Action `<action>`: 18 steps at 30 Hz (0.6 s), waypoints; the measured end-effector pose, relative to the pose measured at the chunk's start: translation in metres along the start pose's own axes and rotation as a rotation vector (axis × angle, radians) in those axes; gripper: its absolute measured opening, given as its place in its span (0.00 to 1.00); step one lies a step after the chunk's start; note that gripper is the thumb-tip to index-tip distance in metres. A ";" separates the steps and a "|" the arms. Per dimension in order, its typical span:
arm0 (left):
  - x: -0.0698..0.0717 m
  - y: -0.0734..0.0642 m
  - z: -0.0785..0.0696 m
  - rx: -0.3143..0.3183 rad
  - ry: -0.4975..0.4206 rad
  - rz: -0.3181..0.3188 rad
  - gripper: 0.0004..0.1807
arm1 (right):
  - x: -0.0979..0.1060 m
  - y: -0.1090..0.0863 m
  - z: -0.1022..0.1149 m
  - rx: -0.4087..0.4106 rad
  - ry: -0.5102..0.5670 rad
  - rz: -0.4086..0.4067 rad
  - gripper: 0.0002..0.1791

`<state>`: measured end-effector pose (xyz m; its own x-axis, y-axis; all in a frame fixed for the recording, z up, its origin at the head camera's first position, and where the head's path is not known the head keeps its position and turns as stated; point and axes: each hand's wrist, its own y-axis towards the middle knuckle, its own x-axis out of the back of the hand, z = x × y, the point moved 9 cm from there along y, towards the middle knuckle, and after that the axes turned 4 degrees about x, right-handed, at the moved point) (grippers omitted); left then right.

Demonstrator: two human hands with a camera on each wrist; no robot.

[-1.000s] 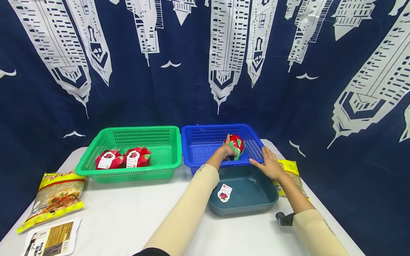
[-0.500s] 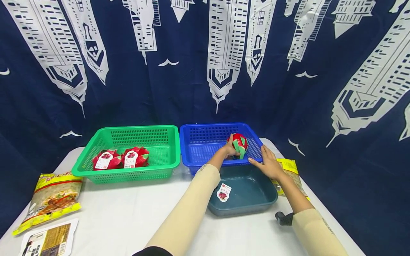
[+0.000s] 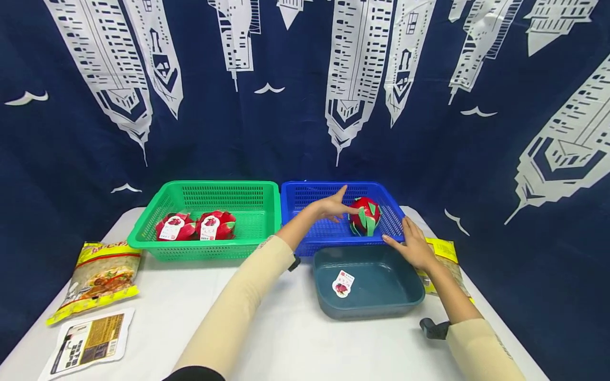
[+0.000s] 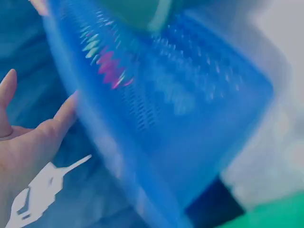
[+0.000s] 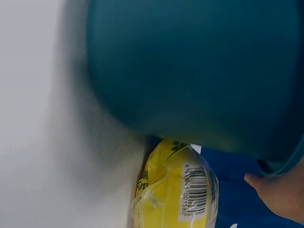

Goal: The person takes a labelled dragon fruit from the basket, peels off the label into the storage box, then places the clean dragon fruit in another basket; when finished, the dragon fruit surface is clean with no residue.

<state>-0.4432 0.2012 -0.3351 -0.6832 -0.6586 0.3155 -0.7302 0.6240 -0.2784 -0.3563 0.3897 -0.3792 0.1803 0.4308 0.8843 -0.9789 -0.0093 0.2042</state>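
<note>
Before a navy curtain (image 3: 286, 132), a roundish dragon fruit (image 3: 367, 215) sits in the blue basket (image 3: 305, 197), just right of the nearer, spread, empty left hand (image 3: 331, 206), while the right hand (image 3: 415, 247) rests straight fingers against the basket.

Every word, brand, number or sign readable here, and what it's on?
"001580": seems to end the barcode number on the right bag; leading digits and lettering unclear.
Left bag: too blurred.
Packet: too small.
Left fruit label, right fruit label, tray label: too small.
Left sleeve, right sleeve: print too small.
</note>
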 end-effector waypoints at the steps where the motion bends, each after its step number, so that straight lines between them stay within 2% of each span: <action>1: 0.008 -0.021 -0.008 -0.045 0.005 -0.013 0.48 | -0.001 0.000 0.001 0.000 0.003 0.007 0.54; 3: 0.028 -0.056 -0.017 -0.142 0.043 -0.085 0.47 | -0.002 0.000 0.002 0.002 0.005 0.022 0.55; 5: 0.053 -0.091 -0.017 -0.248 0.063 -0.186 0.47 | -0.004 0.000 0.003 0.000 0.006 0.041 0.55; 7: 0.081 -0.124 -0.011 -0.333 0.079 -0.304 0.45 | -0.003 0.000 0.005 -0.001 0.007 0.053 0.55; 10: 0.123 -0.177 0.003 -0.411 0.064 -0.494 0.43 | 0.001 0.000 0.005 0.001 0.009 0.068 0.55; 12: 0.149 -0.214 0.019 -0.425 0.033 -0.612 0.41 | 0.001 0.000 0.006 0.003 0.006 0.086 0.55; 14: 0.170 -0.245 0.041 -0.418 -0.046 -0.707 0.40 | 0.002 -0.001 0.007 0.001 0.007 0.110 0.55; 16: 0.186 -0.269 0.066 -0.387 -0.115 -0.802 0.40 | 0.003 -0.001 0.008 0.001 0.006 0.137 0.56; 18: 0.196 -0.290 0.094 -0.325 -0.173 -0.902 0.39 | 0.005 -0.001 0.013 0.012 0.000 0.165 0.56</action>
<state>-0.3667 -0.1482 -0.2783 0.1196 -0.9826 0.1423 -0.9585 -0.0769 0.2746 -0.3534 0.3798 -0.3694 0.0174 0.4222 0.9064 -0.9940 -0.0908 0.0614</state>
